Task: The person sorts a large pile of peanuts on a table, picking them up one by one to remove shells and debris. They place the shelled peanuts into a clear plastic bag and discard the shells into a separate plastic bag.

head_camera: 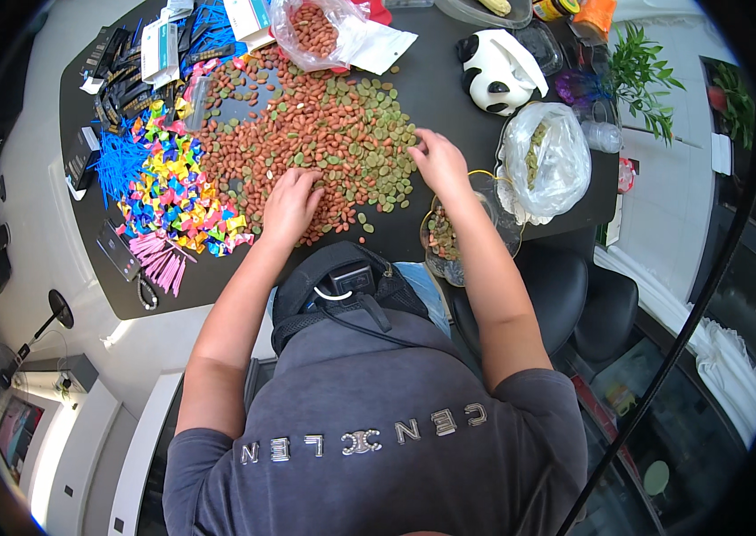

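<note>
Red-skinned peanuts (270, 137) and flat green beans (388, 151) lie mixed in a wide heap on the dark table. The green ones are densest on the heap's right side. My left hand (289, 204) rests at the near part of the heap, its curled fingertips among the peanuts. At the right rim, my right hand (441, 164) has its thumb and fingertips against the green beans. Whether either hand pinches a piece is hidden. Beneath my right forearm, a glass bowl (443, 261) holds mixed peanuts and beans.
Left of the heap lie colourful twisted pieces (183, 194), blue sticks (120, 161), pink sticks (160, 261) and black packs (123, 87). A plastic bag of peanuts (284, 50) stands behind. To the right are a panda-shaped tissue holder (495, 77) and a plastic bag with green beans (562, 161).
</note>
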Demonstrator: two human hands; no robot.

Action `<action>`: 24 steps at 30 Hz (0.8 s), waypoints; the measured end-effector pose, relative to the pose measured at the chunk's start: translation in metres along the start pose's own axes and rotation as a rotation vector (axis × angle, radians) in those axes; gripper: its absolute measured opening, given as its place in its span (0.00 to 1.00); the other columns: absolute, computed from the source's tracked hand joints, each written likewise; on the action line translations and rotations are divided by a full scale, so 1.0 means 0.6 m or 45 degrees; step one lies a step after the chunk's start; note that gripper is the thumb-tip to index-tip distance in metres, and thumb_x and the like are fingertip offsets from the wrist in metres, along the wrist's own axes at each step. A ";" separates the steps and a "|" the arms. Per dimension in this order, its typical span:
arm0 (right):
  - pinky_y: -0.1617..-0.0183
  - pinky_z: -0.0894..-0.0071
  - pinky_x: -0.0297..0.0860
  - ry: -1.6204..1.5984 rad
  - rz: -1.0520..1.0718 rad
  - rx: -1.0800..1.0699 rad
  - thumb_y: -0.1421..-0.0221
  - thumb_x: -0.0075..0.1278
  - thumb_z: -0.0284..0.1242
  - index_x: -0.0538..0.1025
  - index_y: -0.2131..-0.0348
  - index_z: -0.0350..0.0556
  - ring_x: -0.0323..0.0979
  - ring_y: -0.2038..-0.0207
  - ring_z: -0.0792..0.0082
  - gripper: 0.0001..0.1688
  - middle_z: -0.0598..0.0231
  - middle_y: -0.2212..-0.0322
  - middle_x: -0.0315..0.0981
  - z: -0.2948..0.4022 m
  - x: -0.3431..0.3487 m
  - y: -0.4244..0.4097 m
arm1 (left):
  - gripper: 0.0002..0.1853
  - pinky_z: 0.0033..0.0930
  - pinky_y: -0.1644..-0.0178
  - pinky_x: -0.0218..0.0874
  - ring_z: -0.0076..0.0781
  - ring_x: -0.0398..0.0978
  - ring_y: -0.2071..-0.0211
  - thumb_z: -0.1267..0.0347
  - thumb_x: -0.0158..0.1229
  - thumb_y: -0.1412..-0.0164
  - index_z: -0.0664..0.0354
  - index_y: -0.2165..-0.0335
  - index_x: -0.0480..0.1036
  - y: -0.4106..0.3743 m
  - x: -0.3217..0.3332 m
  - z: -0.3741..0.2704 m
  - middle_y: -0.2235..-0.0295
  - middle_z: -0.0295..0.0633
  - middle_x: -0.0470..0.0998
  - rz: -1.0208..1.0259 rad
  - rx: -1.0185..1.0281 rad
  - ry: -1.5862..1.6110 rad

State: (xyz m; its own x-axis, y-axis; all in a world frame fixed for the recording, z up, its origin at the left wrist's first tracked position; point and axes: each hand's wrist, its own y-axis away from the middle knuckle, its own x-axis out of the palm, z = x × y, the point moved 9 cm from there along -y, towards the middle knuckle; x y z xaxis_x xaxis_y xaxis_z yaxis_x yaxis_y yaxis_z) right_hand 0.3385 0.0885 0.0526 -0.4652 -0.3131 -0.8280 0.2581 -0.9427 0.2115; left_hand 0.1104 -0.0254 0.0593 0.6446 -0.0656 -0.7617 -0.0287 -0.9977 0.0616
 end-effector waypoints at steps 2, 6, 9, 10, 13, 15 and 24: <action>0.63 0.61 0.68 0.043 0.002 0.056 0.53 0.53 0.31 0.74 0.61 0.47 0.72 0.66 0.57 0.16 0.59 0.71 0.72 -0.019 0.024 -0.022 | 0.15 0.39 0.55 0.61 0.44 0.68 0.59 0.70 0.59 0.50 0.58 0.61 0.70 -0.006 -0.003 -0.013 0.62 0.43 0.69 -0.026 0.053 -0.037; 0.63 0.61 0.69 0.099 -0.018 -0.043 0.52 0.51 0.30 0.75 0.62 0.52 0.72 0.65 0.58 0.13 0.61 0.68 0.71 0.004 0.039 -0.048 | 0.15 0.40 0.55 0.61 0.45 0.68 0.59 0.70 0.59 0.50 0.59 0.61 0.70 -0.010 -0.002 -0.010 0.62 0.44 0.69 -0.030 0.021 -0.045; 0.63 0.61 0.69 0.181 -0.001 -0.091 0.51 0.50 0.30 0.75 0.63 0.55 0.72 0.65 0.59 0.12 0.63 0.67 0.70 0.010 0.057 -0.059 | 0.16 0.40 0.55 0.61 0.45 0.68 0.58 0.70 0.59 0.50 0.59 0.61 0.70 -0.006 0.003 -0.004 0.62 0.44 0.70 -0.029 0.004 -0.023; 0.63 0.60 0.69 0.212 0.013 -0.086 0.51 0.50 0.30 0.76 0.63 0.56 0.72 0.66 0.59 0.12 0.64 0.67 0.70 0.007 0.063 -0.061 | 0.16 0.40 0.54 0.61 0.45 0.68 0.58 0.70 0.59 0.50 0.59 0.61 0.70 -0.003 0.005 -0.002 0.62 0.44 0.70 -0.035 0.000 -0.016; 0.64 0.59 0.69 0.248 0.067 -0.066 0.51 0.51 0.31 0.76 0.65 0.56 0.72 0.66 0.60 0.10 0.65 0.67 0.69 0.006 0.067 -0.061 | 0.16 0.41 0.53 0.60 0.46 0.68 0.57 0.70 0.59 0.50 0.60 0.61 0.71 0.003 0.002 0.001 0.61 0.44 0.70 -0.038 -0.017 0.035; 0.64 0.58 0.68 0.194 0.047 -0.070 0.52 0.51 0.31 0.77 0.67 0.57 0.71 0.65 0.59 0.09 0.65 0.68 0.69 0.000 0.066 -0.061 | 0.15 0.39 0.54 0.61 0.45 0.68 0.58 0.70 0.59 0.50 0.59 0.61 0.71 0.006 -0.002 0.001 0.61 0.44 0.70 -0.055 -0.016 0.054; 0.81 0.83 0.56 -1.286 0.494 0.447 0.42 0.47 0.34 0.75 0.71 0.42 0.58 0.84 0.84 0.13 0.75 0.82 0.67 0.021 0.092 0.006 | 0.15 0.21 0.58 0.61 0.17 0.69 0.65 0.70 0.52 0.39 0.65 0.54 0.70 0.025 0.018 0.035 0.65 0.33 0.75 0.033 -0.507 1.004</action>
State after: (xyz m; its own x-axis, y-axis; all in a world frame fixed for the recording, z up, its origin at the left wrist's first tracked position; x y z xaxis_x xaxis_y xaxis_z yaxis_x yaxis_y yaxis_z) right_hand 0.3029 0.0664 0.0139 -0.9162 -0.3907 0.0889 0.3561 -0.6921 0.6279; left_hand 0.1008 -0.0416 0.0386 0.9910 0.0897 -0.0994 0.1227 -0.9061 0.4049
